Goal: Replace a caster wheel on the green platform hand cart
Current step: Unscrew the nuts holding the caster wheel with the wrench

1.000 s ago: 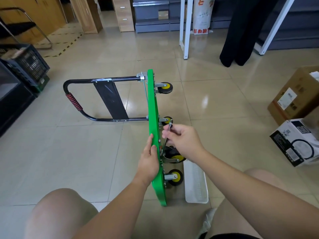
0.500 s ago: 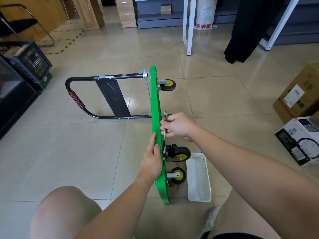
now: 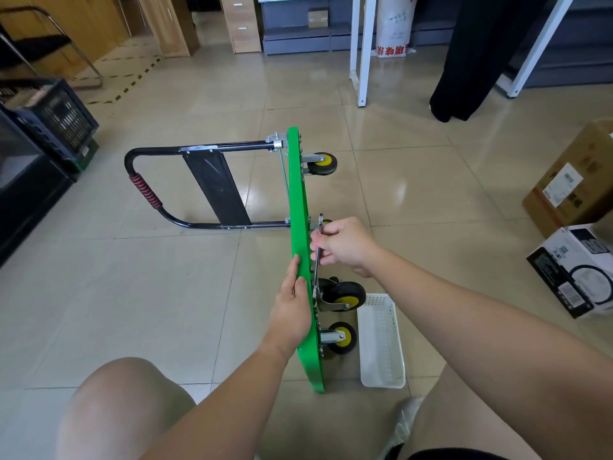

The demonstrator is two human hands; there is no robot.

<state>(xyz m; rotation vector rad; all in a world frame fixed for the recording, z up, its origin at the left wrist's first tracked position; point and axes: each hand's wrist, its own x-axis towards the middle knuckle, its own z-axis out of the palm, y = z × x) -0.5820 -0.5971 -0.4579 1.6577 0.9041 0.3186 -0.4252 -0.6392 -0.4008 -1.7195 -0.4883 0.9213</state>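
Right hand [image 3: 345, 245] grips the wrench [image 3: 316, 270], its shaft lying along the deck [image 3: 297, 200], head at the caster [image 3: 343, 293] base; left hand [image 3: 292, 310] clasps the deck's edge.

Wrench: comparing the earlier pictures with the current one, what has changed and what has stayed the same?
The right hand, gripping the wrench, moved away from the person along the cart, swinging the wrench in closer alongside it. The left hand kept holding the cart's edge. The cart and the white basket stayed put.
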